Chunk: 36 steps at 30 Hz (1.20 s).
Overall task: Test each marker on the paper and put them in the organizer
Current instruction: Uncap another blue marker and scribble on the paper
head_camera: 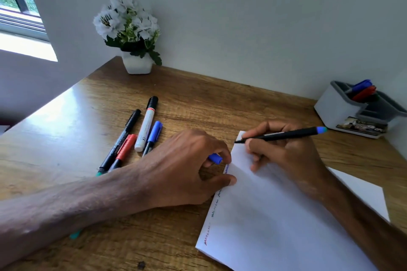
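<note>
our right hand point(284, 156) grips black blue-ended marker point(284, 134), tip on white paper sheet point(275, 222) | left hand point(187, 169) pinches blue cap point(215, 158) | wooden desk point(198, 99)

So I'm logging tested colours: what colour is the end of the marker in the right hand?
Blue, on the marker in the right hand, head view.
</note>
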Available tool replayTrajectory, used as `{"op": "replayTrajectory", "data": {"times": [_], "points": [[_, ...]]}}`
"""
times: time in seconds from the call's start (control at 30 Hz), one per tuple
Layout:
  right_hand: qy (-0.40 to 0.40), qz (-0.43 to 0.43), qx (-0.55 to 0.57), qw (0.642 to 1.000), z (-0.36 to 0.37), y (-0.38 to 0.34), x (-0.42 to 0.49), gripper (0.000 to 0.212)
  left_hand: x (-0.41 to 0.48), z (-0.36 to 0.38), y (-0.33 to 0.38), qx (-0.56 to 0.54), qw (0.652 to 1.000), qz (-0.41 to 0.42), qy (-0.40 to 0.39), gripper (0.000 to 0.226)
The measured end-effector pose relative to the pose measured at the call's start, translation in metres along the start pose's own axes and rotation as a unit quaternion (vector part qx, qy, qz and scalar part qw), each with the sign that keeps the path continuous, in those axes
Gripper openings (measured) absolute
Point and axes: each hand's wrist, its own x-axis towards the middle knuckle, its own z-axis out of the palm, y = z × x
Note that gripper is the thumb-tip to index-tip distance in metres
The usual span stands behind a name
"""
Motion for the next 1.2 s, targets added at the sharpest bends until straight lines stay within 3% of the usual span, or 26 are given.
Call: {"op": "replayTrajectory", "data": {"times": [0.1, 0.23, 0.4, 0.77, 1.2], "points": [[0.002, -0.048, -0.061, 0.997, 0.0019, 0.0055, -0.0019, 0.021, 0.0, 0.0001, 0.0002, -0.001, 1.0, -0.013, -0.005, 0.045], [-0.022, -0.1, -0.095, 0.99, 0.0084, 0.0054, -0.0009, 0.008, -0.0001, 0.0008, 0.0, -0.002, 1.0, -0.021, 0.002, 0.044], [-0.029, -0.124, -0.125, 0.984, 0.007, 0.0097, -0.0001, 0.008, 0.0006, -0.0001, 0.0004, -0.003, 0.999, -0.031, 0.009, 0.042], [-0.033, -0.133, -0.142, 0.98, 0.0084, 0.008, 0.0, 0.004, 0.001, -0.0018, 0.0018, 0.001, 0.999, -0.032, -0.002, 0.042], [-0.014, -0.122, -0.15, 0.981, 0.0089, 0.0077, -0.0004, 0.014, 0.0017, -0.0015, 0.003, 0.001, 0.999, -0.037, -0.01, 0.043]]}}
